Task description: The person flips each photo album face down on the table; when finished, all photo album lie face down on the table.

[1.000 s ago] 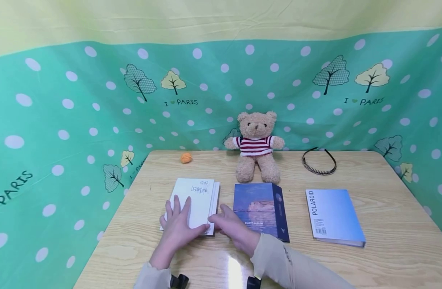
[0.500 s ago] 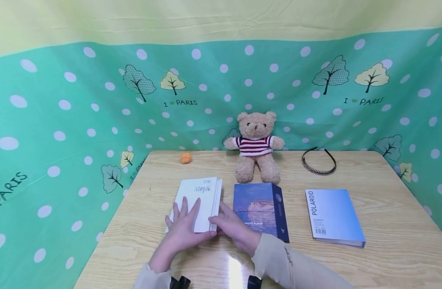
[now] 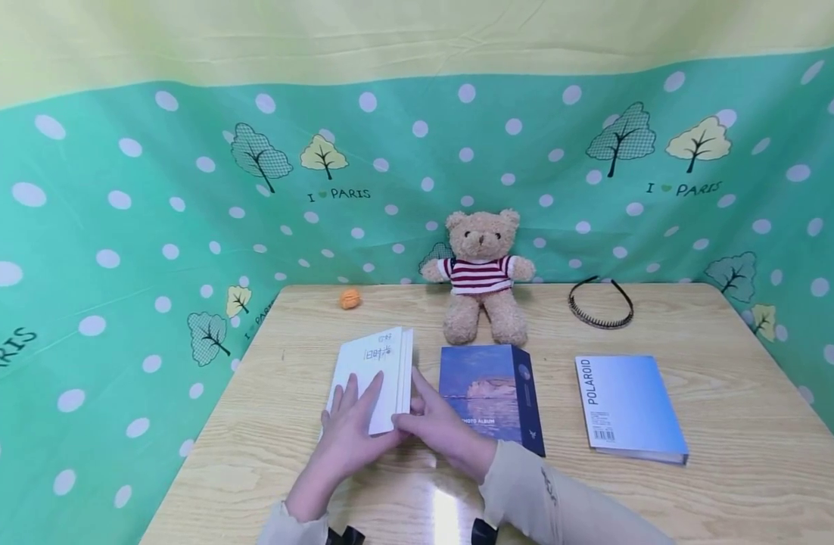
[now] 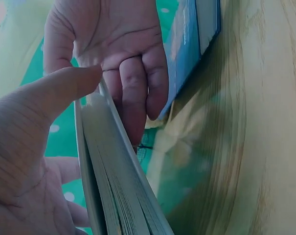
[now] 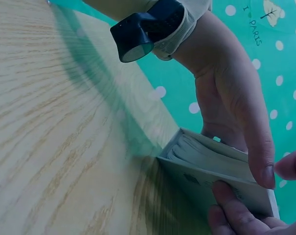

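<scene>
A white book with dark characters on its cover is held tilted at the left of the table, its right side raised. My left hand lies over the cover with fingers spread and its thumb on the near edge. With the thumb on top and fingers beneath, my right hand grips the raised side. In the left wrist view, page edges of the book show between its covers. The right wrist view shows right-hand fingers pressed to the book's underside, while a lower edge of the book touches or nearly touches the table.
A dark blue photo album lies close to my right hand. Farther right is a light blue Polaroid album. A teddy bear sits at the back, between a small orange object and a black headband.
The book's right side has risen, so it tilts more steeply. My left hand has slid slightly right, its thumb now close to the right thumb. The other things stay put.
</scene>
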{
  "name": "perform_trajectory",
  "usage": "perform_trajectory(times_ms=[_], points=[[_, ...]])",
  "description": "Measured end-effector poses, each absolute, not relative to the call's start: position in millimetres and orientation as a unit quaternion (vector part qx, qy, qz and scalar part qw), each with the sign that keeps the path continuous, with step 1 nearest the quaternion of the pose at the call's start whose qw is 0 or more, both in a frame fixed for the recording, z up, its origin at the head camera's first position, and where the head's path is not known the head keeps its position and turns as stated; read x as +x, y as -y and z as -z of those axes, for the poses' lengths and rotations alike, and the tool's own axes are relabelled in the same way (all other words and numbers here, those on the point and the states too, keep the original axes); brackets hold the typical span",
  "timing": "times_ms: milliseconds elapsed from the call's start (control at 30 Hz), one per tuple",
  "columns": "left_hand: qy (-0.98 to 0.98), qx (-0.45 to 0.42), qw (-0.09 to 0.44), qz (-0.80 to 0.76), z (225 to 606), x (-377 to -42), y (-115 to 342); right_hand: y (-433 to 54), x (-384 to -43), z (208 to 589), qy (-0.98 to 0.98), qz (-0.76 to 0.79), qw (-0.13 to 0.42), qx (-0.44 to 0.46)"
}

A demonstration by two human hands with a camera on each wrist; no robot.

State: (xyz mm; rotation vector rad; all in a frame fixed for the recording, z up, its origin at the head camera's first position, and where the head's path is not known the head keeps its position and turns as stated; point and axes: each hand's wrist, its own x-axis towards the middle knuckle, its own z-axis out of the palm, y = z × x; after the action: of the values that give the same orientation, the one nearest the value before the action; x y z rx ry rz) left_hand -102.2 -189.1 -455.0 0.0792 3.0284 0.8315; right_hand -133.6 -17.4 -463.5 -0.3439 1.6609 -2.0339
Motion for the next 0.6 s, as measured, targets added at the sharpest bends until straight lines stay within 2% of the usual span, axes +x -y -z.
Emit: perform_trajectory(times_ms=[600], points=[[-0.950, 0.052, -0.039, -0.304, 449.9, -104.7, 190.0, 12.1, -131.0, 448.6, -0.601, 0.746, 0.248, -0.141]])
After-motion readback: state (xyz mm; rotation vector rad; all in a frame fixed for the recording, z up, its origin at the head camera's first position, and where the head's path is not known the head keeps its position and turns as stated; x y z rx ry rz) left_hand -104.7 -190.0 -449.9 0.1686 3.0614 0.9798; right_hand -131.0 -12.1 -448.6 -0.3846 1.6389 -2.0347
